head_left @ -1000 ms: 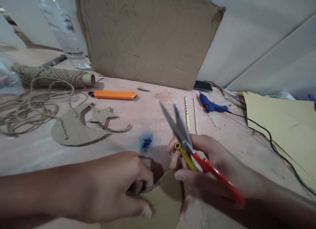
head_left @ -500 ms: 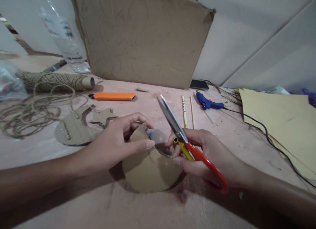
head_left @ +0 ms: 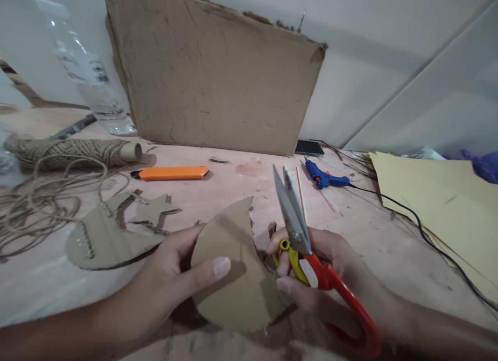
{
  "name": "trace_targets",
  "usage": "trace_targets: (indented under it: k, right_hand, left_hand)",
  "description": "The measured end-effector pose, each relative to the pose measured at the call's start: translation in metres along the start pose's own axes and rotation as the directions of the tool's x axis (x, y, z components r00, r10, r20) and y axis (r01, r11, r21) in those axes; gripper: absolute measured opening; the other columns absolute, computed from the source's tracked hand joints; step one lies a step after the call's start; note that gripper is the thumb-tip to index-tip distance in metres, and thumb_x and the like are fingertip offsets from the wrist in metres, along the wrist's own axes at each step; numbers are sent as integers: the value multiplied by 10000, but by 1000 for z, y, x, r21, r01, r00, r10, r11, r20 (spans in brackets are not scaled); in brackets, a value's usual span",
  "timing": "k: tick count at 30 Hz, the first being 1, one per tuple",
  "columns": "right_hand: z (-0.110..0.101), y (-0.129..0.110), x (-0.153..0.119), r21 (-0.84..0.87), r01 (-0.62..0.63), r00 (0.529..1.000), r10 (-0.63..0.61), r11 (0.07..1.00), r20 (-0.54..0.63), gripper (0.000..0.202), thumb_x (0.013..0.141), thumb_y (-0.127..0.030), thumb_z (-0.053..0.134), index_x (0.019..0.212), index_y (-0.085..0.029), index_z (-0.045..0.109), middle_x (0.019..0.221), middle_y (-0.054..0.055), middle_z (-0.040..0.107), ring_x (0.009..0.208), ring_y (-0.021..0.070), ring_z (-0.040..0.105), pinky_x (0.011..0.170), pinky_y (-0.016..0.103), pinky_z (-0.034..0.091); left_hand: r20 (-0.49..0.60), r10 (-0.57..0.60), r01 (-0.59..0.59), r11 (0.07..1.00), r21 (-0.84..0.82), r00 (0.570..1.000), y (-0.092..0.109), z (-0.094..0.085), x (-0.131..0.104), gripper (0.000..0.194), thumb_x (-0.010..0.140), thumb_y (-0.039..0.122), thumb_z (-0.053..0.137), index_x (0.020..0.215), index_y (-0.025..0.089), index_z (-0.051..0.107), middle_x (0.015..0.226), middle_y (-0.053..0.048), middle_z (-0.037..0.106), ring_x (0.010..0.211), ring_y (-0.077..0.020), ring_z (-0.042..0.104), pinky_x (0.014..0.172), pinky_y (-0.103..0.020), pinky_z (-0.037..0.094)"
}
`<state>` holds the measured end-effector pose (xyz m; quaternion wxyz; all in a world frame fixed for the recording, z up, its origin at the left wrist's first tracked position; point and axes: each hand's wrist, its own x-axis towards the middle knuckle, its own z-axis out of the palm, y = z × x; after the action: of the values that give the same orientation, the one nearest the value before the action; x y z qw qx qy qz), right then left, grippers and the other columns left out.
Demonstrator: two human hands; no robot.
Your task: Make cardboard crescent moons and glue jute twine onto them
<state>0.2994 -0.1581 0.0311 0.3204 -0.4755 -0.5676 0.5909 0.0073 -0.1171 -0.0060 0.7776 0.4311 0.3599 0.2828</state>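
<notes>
My left hand point(head_left: 171, 273) is closed on a brown cardboard crescent point(head_left: 227, 241), its thumb lying across the front face and the other fingers behind. The crescent is tilted up, with a ragged inner edge facing right. In my right hand point(head_left: 330, 262) is a pair of scissors point(head_left: 299, 231) with red and yellow handles. Its blades point up and away, slightly parted. The right fingertips are also close to the crescent's lower right tip; whether they pinch it I cannot tell. A small brown scrap point(head_left: 272, 229) shows beside the right fingers.
Left lie a cardboard moon and star point(head_left: 116, 231), loose twine point(head_left: 42, 210), a twine roll point(head_left: 73, 152) and an orange cutter point(head_left: 173, 173). A cardboard sheet point(head_left: 218, 75) leans behind, near a bottle point(head_left: 85, 75). Right are a blue glue gun point(head_left: 324, 177), its cord and tan paper sheets point(head_left: 431, 190).
The crescent has turned so its upper tip stands higher. My left thumb has shifted onto its face. A greyish piece seen between the hands no longer shows. The scissors moved right and down.
</notes>
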Motion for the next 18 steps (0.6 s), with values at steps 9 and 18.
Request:
trace_targets:
  k: [9, 18]
  right_hand:
    - [-6, 12, -2, -33, 138, 990, -139, 990, -29, 212, 1085, -434, 898, 1198, -279, 809, 1079, 45, 782, 828, 194, 721, 747, 312, 650]
    - [-34, -52, 9, -230, -80, 990, 104, 970, 91, 409, 935, -593, 1027, 1092, -251, 866, 887, 34, 816, 806, 236, 754, 724, 302, 631]
  left_hand:
    - [218, -82, 30, 973, 229, 973, 7, 6, -6, 485, 1062, 727, 874, 1282, 295, 899, 1069, -95, 878, 760, -180, 657, 576, -198, 516]
    - [-180, 106, -85, 989, 124, 978, 18, 4, 8, 707, 836, 795, 1052, 757, 233, 630, 589, 51, 555, 493, -96, 441, 463, -187, 462]
